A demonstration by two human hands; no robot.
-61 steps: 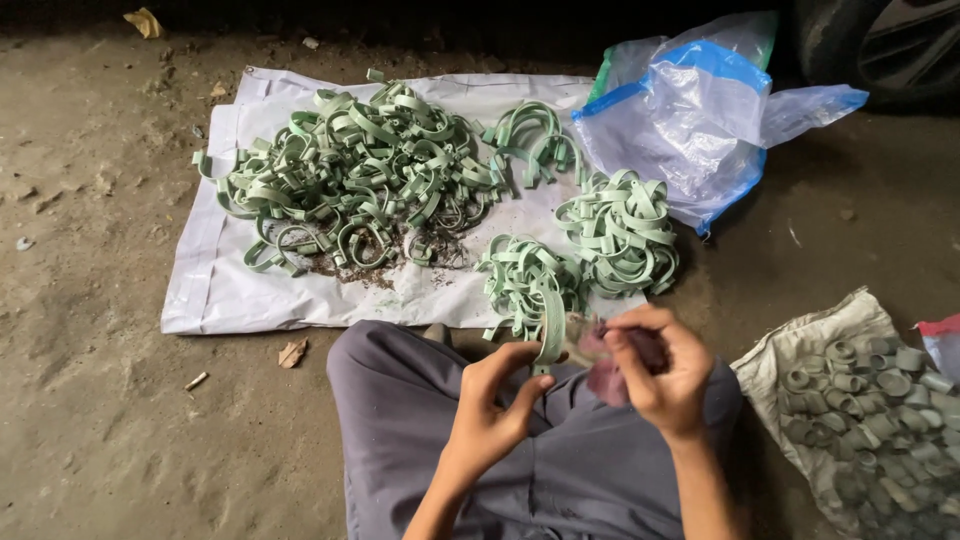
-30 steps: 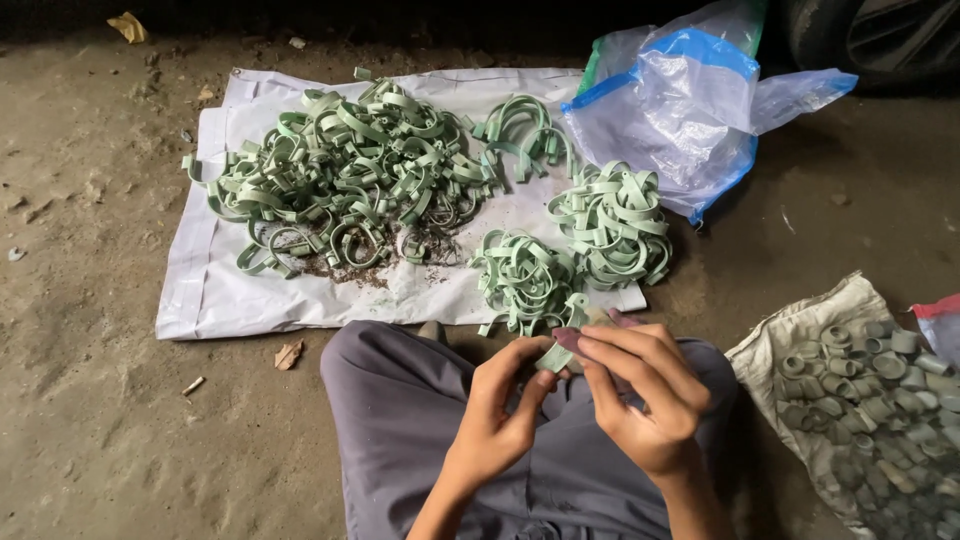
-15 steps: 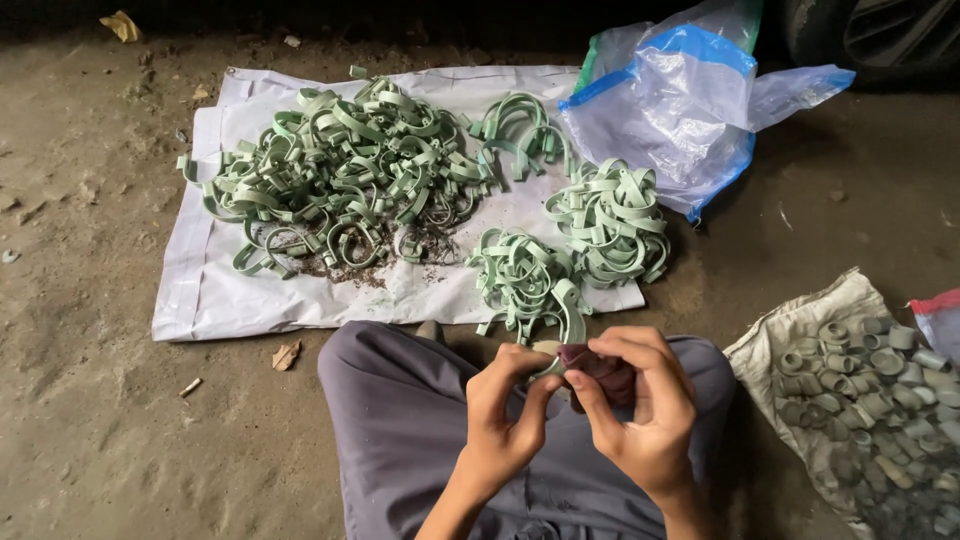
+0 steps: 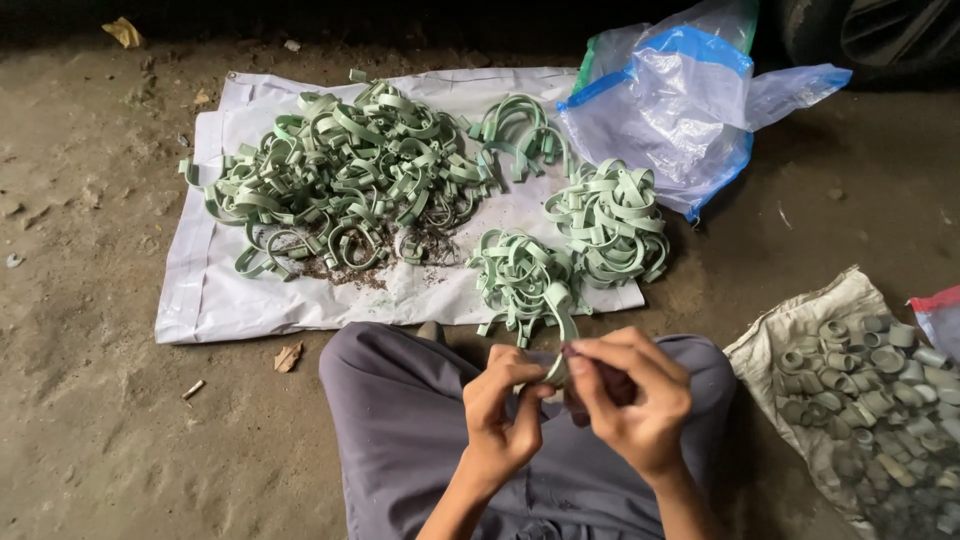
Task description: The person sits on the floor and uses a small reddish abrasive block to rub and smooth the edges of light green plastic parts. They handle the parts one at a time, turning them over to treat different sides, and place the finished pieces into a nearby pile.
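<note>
The person sits on the dirt floor with both hands raised over the lap, working one pale green plastic strap between them. The left hand is closed around the strap's lower end, thumb and fingers pinching it, while the right hand is curled over a small dark piece at the same spot; what that piece is cannot be made out. The strap runs up from the hands toward the small bundle just in front of the knees. On the white sheet a second bundle lies beside the first and a third small bunch sits further back, all looking gathered and sorted. The big loose heap on the left of the sheet is tangled and by far the largest, so judging by these piles most of the work is still ahead. A sack spread at the right carries many short grey rings, and a clear blue-edged plastic bag lies behind the bundles.
</note>
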